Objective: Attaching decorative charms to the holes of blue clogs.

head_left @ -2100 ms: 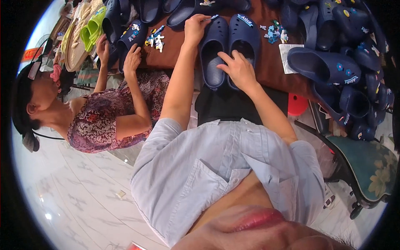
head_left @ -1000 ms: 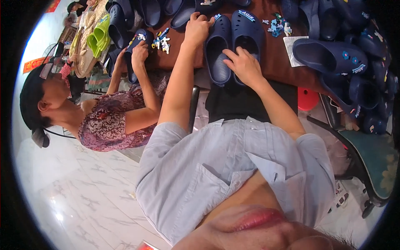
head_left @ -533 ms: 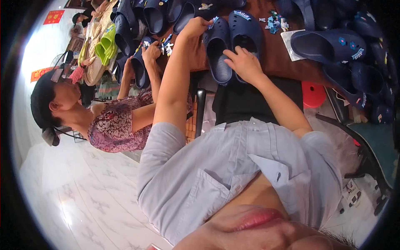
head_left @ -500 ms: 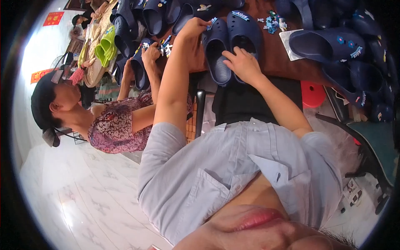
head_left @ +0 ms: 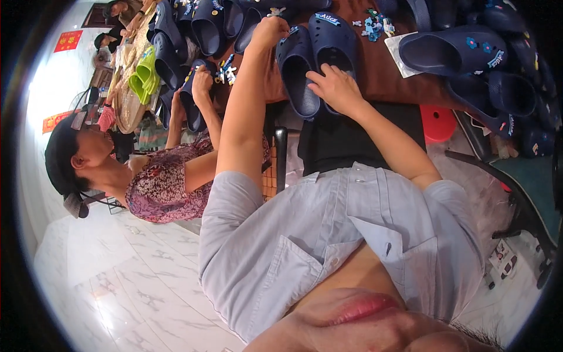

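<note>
Two navy clogs lie side by side before me, toes pointing away. On the toe of the left clog (head_left: 298, 58) is a small blue-and-white shoe charm (head_left: 290, 34). My left hand (head_left: 271, 32) has its fingers pinched at this charm, its palm partly hidden. The right clog (head_left: 334, 44) bears a similar blue-and-white charm (head_left: 328, 19) on its toe. My right hand (head_left: 339, 91) lies over the clogs' openings, its fingers curled over the inner rim of the left clog.
Loose charms (head_left: 373, 26) lie on the brown tablecloth (head_left: 381, 82). A decorated navy clog (head_left: 454, 50) rests on a white sheet at right, beside more clogs. At left a co-worker (head_left: 170, 188) handles another navy clog (head_left: 190, 97). A red stool (head_left: 438, 124) stands under the table.
The whole view has shifted slightly. My left fingers have moved a little on the toe of the left clog; my right hand stays at the clogs' openings.
</note>
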The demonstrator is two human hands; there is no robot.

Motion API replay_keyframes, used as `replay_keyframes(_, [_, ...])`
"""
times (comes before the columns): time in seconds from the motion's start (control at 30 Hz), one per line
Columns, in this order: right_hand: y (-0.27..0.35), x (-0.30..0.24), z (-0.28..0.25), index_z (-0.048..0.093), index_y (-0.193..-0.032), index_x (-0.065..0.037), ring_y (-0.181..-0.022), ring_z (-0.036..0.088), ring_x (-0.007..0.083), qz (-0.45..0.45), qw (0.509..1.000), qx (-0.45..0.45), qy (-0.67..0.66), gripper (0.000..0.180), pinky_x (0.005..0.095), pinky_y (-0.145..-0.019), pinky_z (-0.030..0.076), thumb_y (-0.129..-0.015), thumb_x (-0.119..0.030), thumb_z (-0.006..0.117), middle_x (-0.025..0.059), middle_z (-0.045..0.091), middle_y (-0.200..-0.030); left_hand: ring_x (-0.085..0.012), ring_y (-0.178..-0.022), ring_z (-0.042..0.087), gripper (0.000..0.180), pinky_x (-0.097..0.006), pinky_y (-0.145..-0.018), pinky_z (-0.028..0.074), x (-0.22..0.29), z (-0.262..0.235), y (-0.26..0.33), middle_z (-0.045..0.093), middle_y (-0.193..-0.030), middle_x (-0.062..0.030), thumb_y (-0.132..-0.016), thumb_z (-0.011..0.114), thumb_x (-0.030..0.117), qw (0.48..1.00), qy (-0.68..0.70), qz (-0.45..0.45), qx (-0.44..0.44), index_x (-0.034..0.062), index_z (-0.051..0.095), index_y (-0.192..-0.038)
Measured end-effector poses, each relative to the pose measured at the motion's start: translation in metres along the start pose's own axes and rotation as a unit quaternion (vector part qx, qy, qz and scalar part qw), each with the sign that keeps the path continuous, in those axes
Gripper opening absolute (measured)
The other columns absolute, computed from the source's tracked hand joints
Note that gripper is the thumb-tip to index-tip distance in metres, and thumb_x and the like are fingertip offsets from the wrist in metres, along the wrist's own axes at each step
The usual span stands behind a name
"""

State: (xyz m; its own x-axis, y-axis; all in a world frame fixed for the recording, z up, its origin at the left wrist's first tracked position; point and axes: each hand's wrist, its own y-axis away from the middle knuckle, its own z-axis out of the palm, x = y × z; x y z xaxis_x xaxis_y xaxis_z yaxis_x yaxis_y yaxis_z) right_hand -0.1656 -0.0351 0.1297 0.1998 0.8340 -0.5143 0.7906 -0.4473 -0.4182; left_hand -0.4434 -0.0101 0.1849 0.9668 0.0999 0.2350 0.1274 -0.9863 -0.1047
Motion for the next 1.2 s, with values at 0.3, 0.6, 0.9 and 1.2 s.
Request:
replay_keyframes(0.3, [-0.002, -0.002, -0.002, 0.06, -0.11, -0.014, -0.095, 0.06, 0.0338, 0.003, 1.0, -0.004, -0.001, 0.027, 0.0463, -0.079, 0.052, -0.088, -0.029, 0.063, 0.0136, 0.054, -0.097, -0.0241, -0.081, 0.071, 0.022, -0.034, -0.073, 0.055, -0.01, 0.011, -0.002, 0.073, -0.085, -0.0117, -0.07, 0.08, 0.01, 0.999, 0.021, -0.044, 0.011, 0.007, 0.074, -0.091])
replay_keyframes(0.6, [-0.002, -0.003, -0.002, 0.06, -0.11, -0.014, -0.096, 0.06, 0.0336, 0.01, 1.0, -0.008, 0.001, 0.026, 0.0456, -0.079, 0.051, -0.089, -0.029, 0.063, 0.0138, 0.054, -0.097, -0.0299, -0.085, 0.069, 0.019, -0.042, -0.074, 0.054, -0.004, 0.026, 0.01, 0.071, -0.085, -0.0086, -0.073, 0.076, 0.014, 0.993, 0.02, -0.067, 0.096, 0.0138, 0.074, -0.092])
replay_keyframes(0.9, [-0.001, -0.003, 0.001, 0.062, -0.113, -0.016, -0.095, 0.061, 0.0345, 0.012, 1.0, -0.015, 0.01, 0.027, 0.0469, -0.077, 0.052, -0.09, -0.029, 0.062, 0.0154, 0.056, -0.099, -0.0335, -0.092, 0.066, 0.022, -0.042, -0.079, 0.053, 0.082, 0.014, -0.016, 0.07, -0.098, -0.0102, -0.08, 0.071, 0.019, 0.985, 0.006, 0.063, 0.159, 0.0137, 0.073, -0.101])
replay_keyframes(1.2, [-0.008, -0.004, -0.007, 0.06, -0.125, -0.017, -0.111, 0.059, 0.0375, 0.076, 0.989, -0.126, 0.029, 0.035, 0.0449, -0.091, 0.051, -0.096, -0.035, 0.049, 0.0211, 0.051, -0.132, -0.033, -0.091, 0.068, 0.026, -0.045, -0.081, 0.055, 0.142, 0.074, -0.106, 0.072, -0.096, -0.0116, -0.074, 0.076, 0.027, 0.978, -0.098, 0.154, -0.105, 0.0206, 0.074, -0.099])
